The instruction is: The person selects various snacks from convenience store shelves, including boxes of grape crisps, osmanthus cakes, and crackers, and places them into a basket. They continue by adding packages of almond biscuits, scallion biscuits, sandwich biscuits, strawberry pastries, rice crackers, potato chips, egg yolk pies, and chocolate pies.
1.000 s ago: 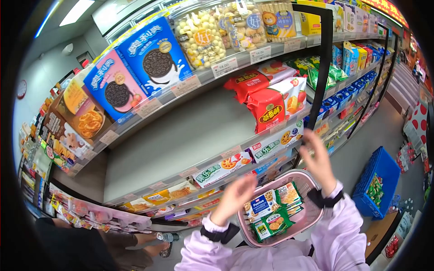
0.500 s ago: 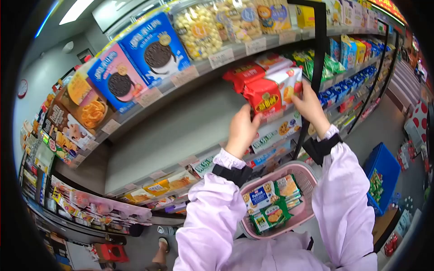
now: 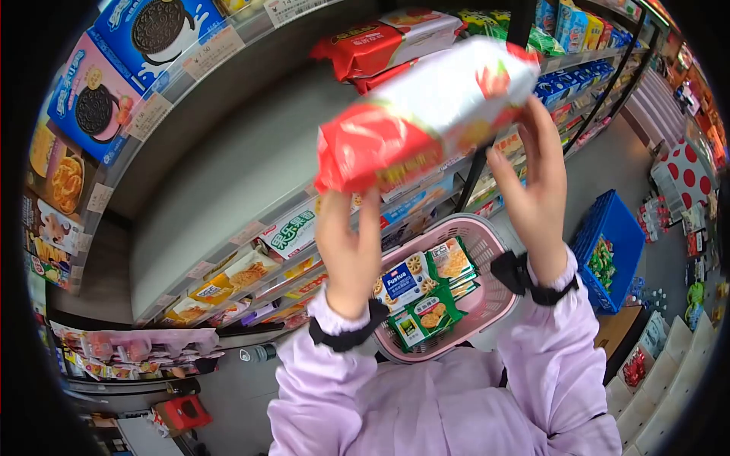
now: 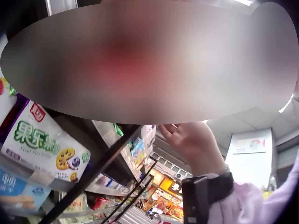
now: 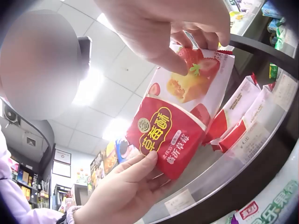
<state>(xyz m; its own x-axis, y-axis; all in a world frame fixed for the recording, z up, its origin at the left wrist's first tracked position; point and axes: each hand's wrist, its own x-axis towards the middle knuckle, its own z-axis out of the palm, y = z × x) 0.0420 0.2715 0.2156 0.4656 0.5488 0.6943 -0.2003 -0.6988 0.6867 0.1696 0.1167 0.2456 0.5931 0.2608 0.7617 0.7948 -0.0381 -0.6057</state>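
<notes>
Both hands hold a red and white packet of strawberry pastries (image 3: 433, 114) in front of the shelf, tilted with its right end higher. My left hand (image 3: 346, 251) pinches its lower red end, thumb on the front, as the right wrist view shows. At the strawberry-printed upper end, my right hand (image 5: 168, 28) grips the edge with thumb and fingers. Matching red and white packets (image 3: 388, 45) stay on the shelf behind. The left wrist view is mostly blurred out at the top; the right hand (image 4: 191, 144) shows below that blur.
A pink basket (image 3: 487, 285) sits below the hands, holding a blue-and-white biscuit pack (image 3: 403, 283) and green packs (image 3: 430, 315). Cookie boxes (image 3: 163, 30) line the upper shelf. A blue crate (image 3: 604, 258) stands on the floor at right, and a dark shelf post (image 3: 473, 182) rises nearby.
The hands reached up from over the basket to the front packet and took hold of it. They have since lifted it off the shelf toward the person. The head view has shifted.
</notes>
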